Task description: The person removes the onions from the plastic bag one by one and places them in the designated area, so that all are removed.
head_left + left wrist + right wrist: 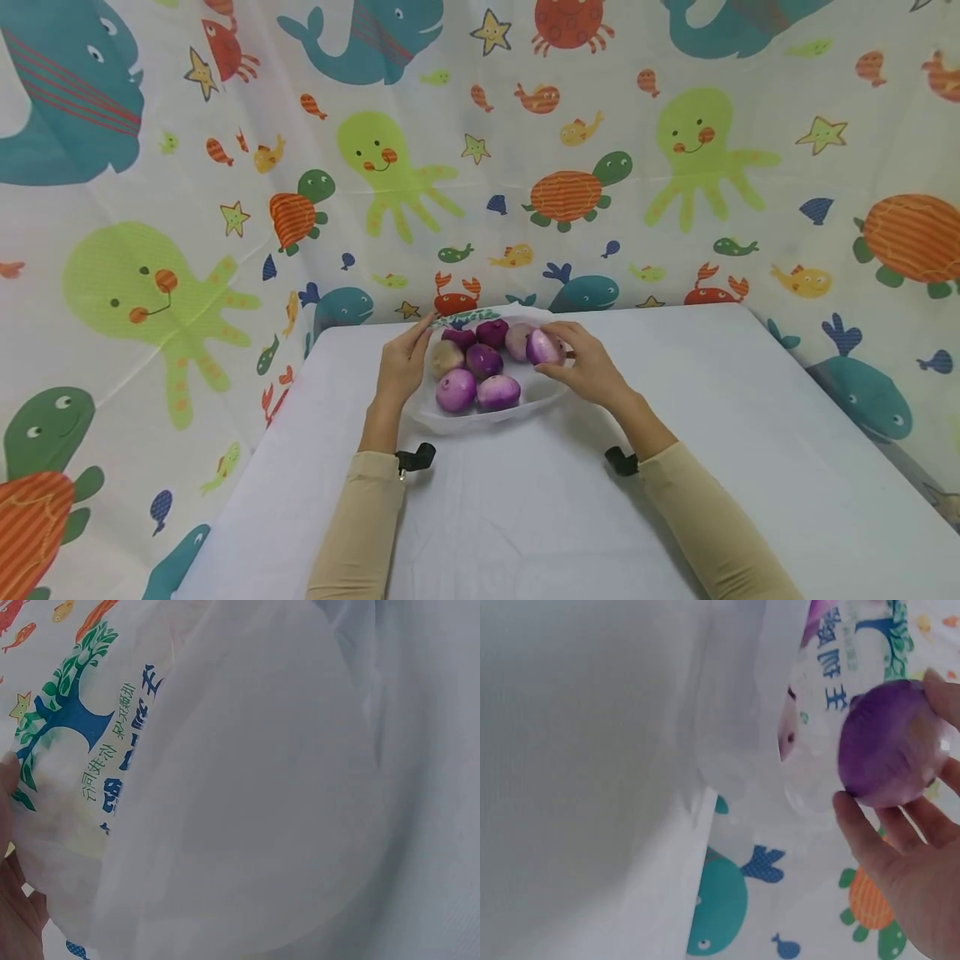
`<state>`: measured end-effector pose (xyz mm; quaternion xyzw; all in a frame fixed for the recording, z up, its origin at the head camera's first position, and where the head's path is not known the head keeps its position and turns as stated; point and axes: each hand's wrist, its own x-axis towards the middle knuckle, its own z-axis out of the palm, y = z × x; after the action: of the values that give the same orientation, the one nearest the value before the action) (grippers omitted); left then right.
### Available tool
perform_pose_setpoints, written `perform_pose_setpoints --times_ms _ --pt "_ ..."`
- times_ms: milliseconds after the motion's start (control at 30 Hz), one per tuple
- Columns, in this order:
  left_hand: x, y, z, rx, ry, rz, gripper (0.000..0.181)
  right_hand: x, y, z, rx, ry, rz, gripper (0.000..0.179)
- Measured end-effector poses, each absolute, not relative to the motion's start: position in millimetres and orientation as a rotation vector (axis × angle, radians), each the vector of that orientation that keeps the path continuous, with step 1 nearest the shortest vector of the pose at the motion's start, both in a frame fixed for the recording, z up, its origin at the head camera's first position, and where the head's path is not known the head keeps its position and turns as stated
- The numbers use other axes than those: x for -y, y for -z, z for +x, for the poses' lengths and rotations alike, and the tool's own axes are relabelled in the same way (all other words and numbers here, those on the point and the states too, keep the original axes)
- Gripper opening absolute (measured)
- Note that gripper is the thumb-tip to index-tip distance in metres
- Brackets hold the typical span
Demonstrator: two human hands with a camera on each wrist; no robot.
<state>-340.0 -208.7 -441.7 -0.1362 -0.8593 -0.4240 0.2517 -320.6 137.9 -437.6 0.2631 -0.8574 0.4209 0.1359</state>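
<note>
A white plastic bag (450,425) lies spread open on the table, its mouth turned up. Inside it are several purple onions (498,392) and a pale yellowish round one (447,357). My left hand (401,364) holds the bag's left edge. In the left wrist view, the white side of the bag (247,787) fills most of the picture, with fingers (22,919) at its left edge. My right hand (592,371) grips a shiny purple onion (545,347) over the bag's right side. Seen from the right wrist, thumb and fingertips surround this onion (889,750).
A white cloth covers the table (712,400). Behind it and along the sides hangs a curtain (517,133) printed with sea animals. Green and blue printing (82,712) marks the back of the bag. A black strap device (416,457) sits on each wrist.
</note>
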Motion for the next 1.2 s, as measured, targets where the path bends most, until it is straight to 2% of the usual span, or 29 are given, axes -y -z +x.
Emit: perform_pose_setpoints --times_ms 233,800,1200 --pt "208.0 443.4 -340.3 2.337 1.155 -0.364 0.039 -160.6 431.9 -327.3 2.264 -1.311 0.577 0.067" --pt "206.7 443.2 -341.8 2.330 1.170 -0.369 0.040 -215.4 438.2 -341.2 2.186 -1.371 0.194 0.066" --pt "206.5 443.2 -339.7 2.349 1.209 -0.338 0.039 -250.5 446.9 -341.8 2.183 -1.575 -0.139 0.074"
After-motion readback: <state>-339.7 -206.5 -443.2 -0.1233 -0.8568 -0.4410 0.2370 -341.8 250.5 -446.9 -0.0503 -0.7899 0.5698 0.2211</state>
